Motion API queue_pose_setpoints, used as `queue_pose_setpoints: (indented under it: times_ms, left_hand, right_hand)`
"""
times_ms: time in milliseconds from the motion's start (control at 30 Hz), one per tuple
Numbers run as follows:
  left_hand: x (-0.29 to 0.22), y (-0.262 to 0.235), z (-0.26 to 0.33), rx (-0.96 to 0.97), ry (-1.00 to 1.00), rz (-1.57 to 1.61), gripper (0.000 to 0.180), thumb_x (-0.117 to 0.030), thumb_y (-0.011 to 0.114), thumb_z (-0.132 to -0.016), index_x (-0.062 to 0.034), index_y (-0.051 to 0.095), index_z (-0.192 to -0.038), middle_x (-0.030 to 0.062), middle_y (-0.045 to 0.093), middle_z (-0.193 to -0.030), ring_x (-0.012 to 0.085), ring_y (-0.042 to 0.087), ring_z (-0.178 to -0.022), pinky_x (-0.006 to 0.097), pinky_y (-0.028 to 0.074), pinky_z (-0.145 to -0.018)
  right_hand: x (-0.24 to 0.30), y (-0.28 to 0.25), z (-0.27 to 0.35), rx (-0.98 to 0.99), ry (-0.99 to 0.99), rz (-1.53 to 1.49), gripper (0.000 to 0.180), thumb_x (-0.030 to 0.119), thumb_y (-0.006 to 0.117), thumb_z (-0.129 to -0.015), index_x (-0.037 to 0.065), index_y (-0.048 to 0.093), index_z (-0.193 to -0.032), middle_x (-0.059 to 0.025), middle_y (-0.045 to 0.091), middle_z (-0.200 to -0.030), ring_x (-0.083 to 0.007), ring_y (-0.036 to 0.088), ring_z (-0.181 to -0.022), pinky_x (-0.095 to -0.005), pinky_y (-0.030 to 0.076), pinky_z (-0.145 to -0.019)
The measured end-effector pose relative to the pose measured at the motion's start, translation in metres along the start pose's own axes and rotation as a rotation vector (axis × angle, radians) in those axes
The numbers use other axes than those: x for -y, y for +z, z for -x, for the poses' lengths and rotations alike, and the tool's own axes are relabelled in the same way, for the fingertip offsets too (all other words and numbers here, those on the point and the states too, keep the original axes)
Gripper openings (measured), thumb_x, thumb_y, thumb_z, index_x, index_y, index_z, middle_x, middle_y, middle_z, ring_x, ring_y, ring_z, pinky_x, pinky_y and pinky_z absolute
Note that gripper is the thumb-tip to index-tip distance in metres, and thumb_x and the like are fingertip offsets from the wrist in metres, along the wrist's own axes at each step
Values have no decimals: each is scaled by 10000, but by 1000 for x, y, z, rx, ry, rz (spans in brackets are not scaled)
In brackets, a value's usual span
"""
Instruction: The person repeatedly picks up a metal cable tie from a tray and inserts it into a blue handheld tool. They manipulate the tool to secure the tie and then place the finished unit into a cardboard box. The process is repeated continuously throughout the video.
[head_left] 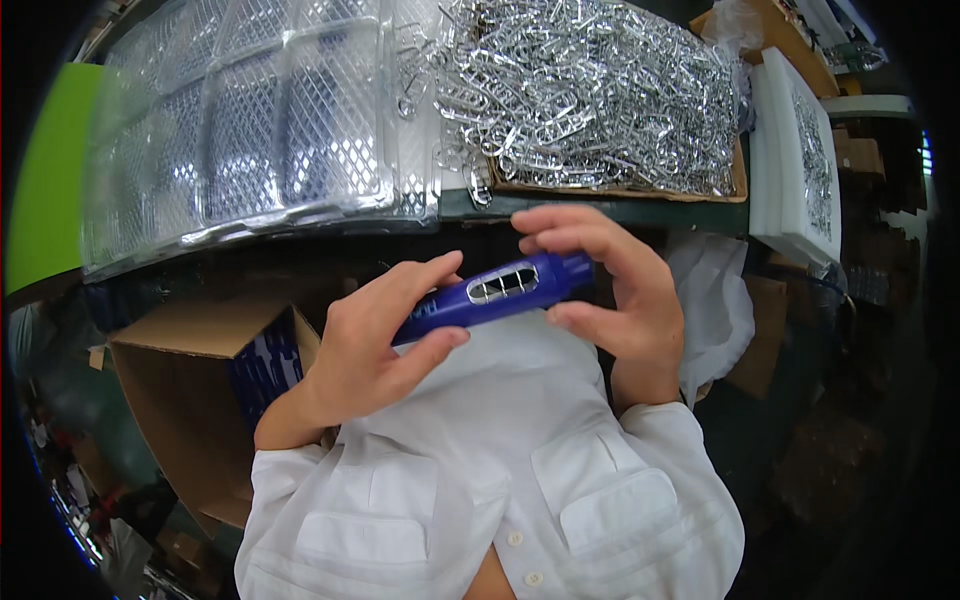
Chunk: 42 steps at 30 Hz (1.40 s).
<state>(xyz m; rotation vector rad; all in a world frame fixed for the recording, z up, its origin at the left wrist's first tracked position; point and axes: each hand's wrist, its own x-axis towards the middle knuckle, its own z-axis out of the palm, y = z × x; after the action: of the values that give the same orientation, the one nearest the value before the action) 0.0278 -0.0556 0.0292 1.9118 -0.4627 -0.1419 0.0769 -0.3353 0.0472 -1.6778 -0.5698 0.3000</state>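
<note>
My left hand (375,335) is closed round one end of a dark blue tube-shaped plastic case (430,318), held tilted before my chest with its right end higher. An oval opening in its side shows a silver metal piece (503,284) with several crossbars. My right hand (630,290) curves loosely about the narrower end, fingers and thumb apart. Its thumb tip is close beneath the case; whether it touches, I cannot tell. Beyond the hands, a heap of shiny silver metal clips (600,95) fills a shallow cardboard box (740,175) on the bench.
Clear plastic trays (240,130) stand at the far left, beside a bright green panel (50,180). A cardboard carton (185,390) with blue pieces inside is at my lower left. To the right are a white foam box (785,170) holding metal pieces and a white plastic bag (715,310).
</note>
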Motion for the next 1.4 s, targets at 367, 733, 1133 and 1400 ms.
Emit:
queue_pose_setpoints:
  times_ms: [367,733,1133,1400]
  left_hand:
    - [4,4,1,-68,105,-15,551,-11,887,-787,24,651,-1284,208,743,-1156,302,751,-1013,353,594,-874]
    - [11,-7,1,-83,100,-24,554,-62,913,-781,25,665,-1269,190,736,-1226,336,741,-1074,365,612,-896]
    - [46,-82,175,-1416,20,-341,251,-55,501,-1096,21,614,-1306,160,613,-1336,215,615,-1049,344,530,-918]
    - [95,-68,253,-1689,-439,-212,296,-87,528,-1109,-9,625,-1377,61,656,-1334,128,633,-1032,276,515,-894]
  right_hand:
    - [0,3,0,21,-136,383,551,47,907,-719,8,715,-1234,-166,743,-1230,-341,738,-1095,-397,593,-906]
    - [18,0,-22,61,-89,431,530,65,929,-697,24,735,-1188,-147,756,-1158,-330,731,-1044,-386,594,-887]
    - [-43,-207,-226,-557,39,816,517,283,869,-841,-2,738,-1251,-118,773,-1032,-170,723,-909,-298,565,-842]
    - [-133,-213,-344,-411,-56,1140,554,342,821,-851,36,733,-1305,-212,760,-1217,-321,746,-1110,-404,568,-985]
